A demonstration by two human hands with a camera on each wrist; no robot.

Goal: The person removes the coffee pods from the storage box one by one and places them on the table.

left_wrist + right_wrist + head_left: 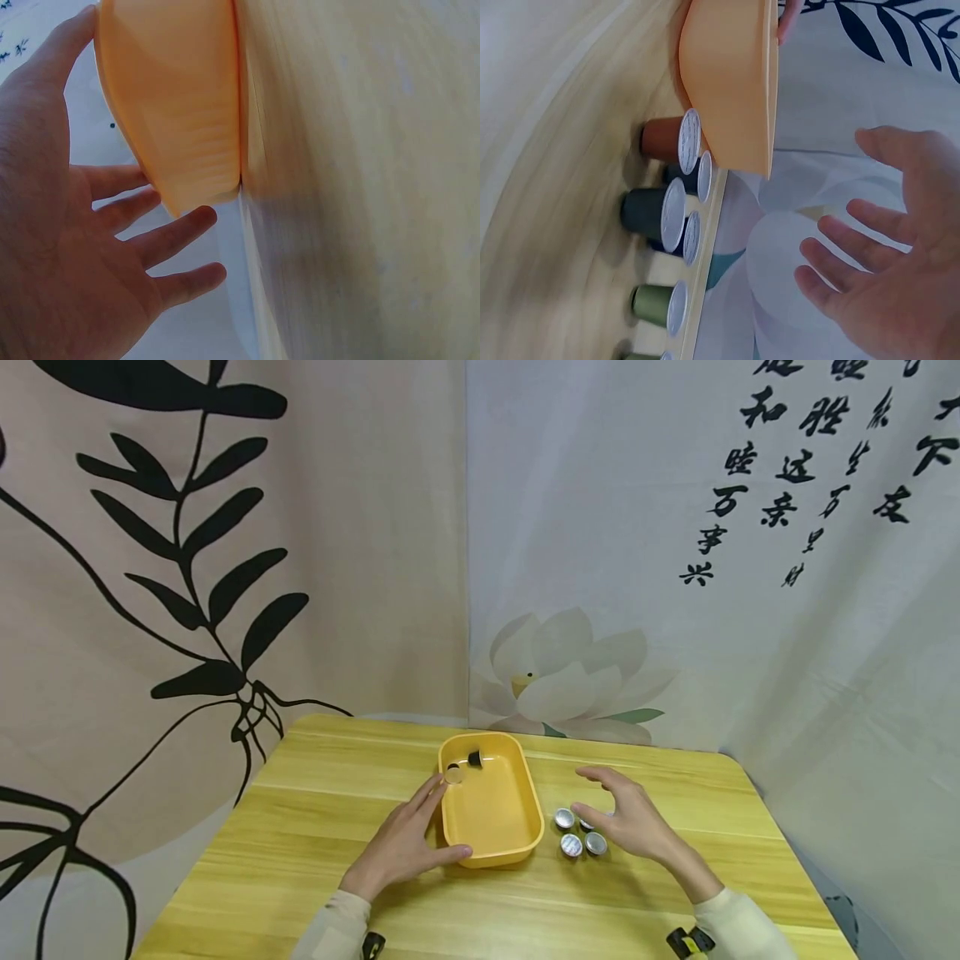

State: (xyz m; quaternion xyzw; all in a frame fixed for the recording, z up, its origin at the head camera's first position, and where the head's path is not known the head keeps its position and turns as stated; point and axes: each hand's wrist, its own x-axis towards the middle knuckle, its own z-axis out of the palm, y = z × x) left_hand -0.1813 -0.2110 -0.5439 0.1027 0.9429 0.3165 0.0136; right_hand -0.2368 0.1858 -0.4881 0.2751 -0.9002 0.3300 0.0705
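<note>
A yellow plastic tray stands on the table, and my left hand touches its left rim with spread, nearly straight fingers and thumb. Inside the tray's far left end lie a black coffee capsule and a capsule with a tan lid. My right hand hovers over the foil-lidded capsules to the right of the tray, fingers spread, holding nothing. In the right wrist view these stand upright: a brown capsule, a dark grey capsule, a green capsule and several others, some partly hidden.
The wooden table extends on both sides of the tray. Behind it hangs a wall cloth printed with leaves, a lotus and black characters. A dark strap with a yellow part sits at the right sleeve.
</note>
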